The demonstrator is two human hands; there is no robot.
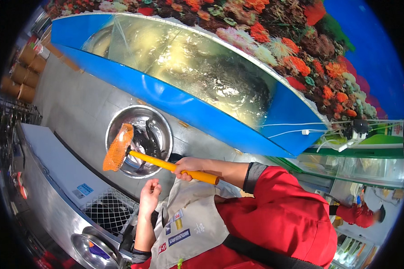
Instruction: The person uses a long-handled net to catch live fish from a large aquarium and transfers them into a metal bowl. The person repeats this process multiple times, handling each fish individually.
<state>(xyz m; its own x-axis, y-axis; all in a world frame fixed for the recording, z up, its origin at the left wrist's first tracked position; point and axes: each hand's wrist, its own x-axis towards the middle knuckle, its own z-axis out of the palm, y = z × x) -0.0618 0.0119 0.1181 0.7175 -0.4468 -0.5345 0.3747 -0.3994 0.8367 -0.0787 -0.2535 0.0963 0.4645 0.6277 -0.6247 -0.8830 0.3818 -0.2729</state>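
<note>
My right hand (186, 168) grips the yellow handle (155, 162) of a landing net. The net's orange mesh bag (118, 148) hangs over the near-left rim of a round stainless steel basin (167, 126) on the floor. Inside the basin lie dark fish (150, 141), partly hidden by the net and handle; how many, I cannot tell. My left hand (150, 192) is loosely curled in front of the apron, with nothing visible in it. Beyond the basin stands a blue-walled fish tank (155, 88) of rippling water, with a dark mass of fish (242, 80) toward its right.
At left runs a metal-sided counter (50, 175) with a white grille (109, 210) and steel bowls (96, 252). Stacked brown containers (27, 72) stand far left. White cords (293, 129) cross the tank's right end. A person in red (357, 215) is at far right.
</note>
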